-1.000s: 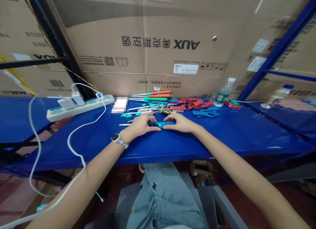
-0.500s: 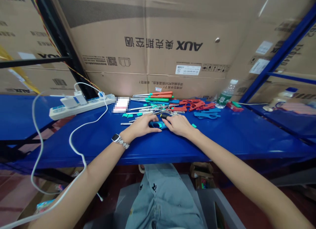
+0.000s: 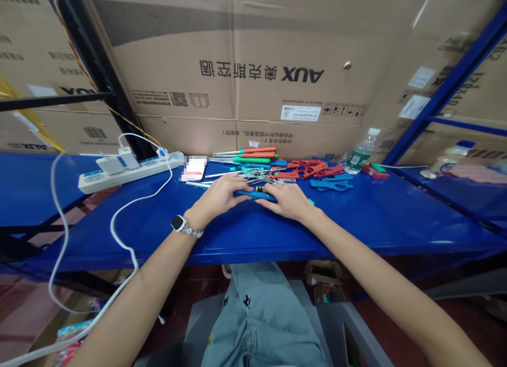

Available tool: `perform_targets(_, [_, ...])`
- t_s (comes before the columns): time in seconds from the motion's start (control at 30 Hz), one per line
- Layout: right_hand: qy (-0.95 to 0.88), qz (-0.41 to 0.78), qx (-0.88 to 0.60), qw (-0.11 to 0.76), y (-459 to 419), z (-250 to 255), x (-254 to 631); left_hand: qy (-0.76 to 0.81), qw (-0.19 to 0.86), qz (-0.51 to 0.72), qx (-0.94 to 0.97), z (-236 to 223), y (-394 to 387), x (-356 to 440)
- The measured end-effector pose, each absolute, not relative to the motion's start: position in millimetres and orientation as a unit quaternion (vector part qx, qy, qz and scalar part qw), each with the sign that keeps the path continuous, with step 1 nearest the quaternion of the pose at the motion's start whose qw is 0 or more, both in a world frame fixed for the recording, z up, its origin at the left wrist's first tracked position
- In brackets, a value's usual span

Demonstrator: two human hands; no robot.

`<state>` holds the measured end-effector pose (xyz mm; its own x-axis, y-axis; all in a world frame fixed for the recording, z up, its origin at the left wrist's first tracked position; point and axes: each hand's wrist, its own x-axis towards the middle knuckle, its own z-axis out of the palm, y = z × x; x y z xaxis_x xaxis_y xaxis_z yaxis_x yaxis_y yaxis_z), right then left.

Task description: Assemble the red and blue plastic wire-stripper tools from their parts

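Between my two hands is a blue lighter handle (image 3: 256, 195), seen nearly edge-on. My left hand (image 3: 226, 194) grips its left end between thumb and fingers. My right hand (image 3: 288, 200) is closed around the right end, and a small black and yellow piece (image 3: 260, 188) shows at its fingertips. Just behind my hands lies a heap of thin metal tubes (image 3: 222, 174) with small green parts among them. Red handle shells (image 3: 315, 169) and blue handle shells (image 3: 332, 184) lie right of the heap. Orange and green long-neck lighters (image 3: 257, 154) lie at the back.
A white power strip (image 3: 134, 171) with chargers stands at the left, its white cable (image 3: 114, 219) trailing over the edge. A water bottle (image 3: 362, 151) and a small red box (image 3: 375, 171) stand at the right. Cardboard (image 3: 253, 29) closes off the back of the blue table (image 3: 356, 224).
The blue handle has turned from its open ring facing up to nearly edge-on. Both my hands stay on it, and my left hand has shifted slightly.
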<state>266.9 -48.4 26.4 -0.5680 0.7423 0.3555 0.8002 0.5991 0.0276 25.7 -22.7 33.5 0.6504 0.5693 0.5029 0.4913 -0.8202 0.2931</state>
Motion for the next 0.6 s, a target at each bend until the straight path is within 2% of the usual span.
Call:
perform_targets(0.2, [-0.878, -0.062, -0.438, 0.184, -49, 23, 263, 0.333, -0.043, 0.279, 0.9, 39, -31, 31])
perform_targets(0.3, [-0.863, -0.052, -0.451, 0.223, -47, 20, 265, 0.343, -0.088, 0.348, 0.868, 41, -34, 33])
perform_targets(0.4, [-0.854, -0.043, -0.457, 0.246, -45, 18, 269, 0.348, -0.114, 0.474, 0.8, 42, -38, 32])
perform_targets(0.5, [-0.84, -0.017, -0.468, 0.273, -44, 18, 271, 0.39, -0.051, 0.616, 0.682, 38, -39, 31])
perform_targets(0.6, [-0.819, 0.034, -0.471, 0.325, -44, 17, 267, 0.443, 0.141, 0.625, 0.627, 33, -38, 37])
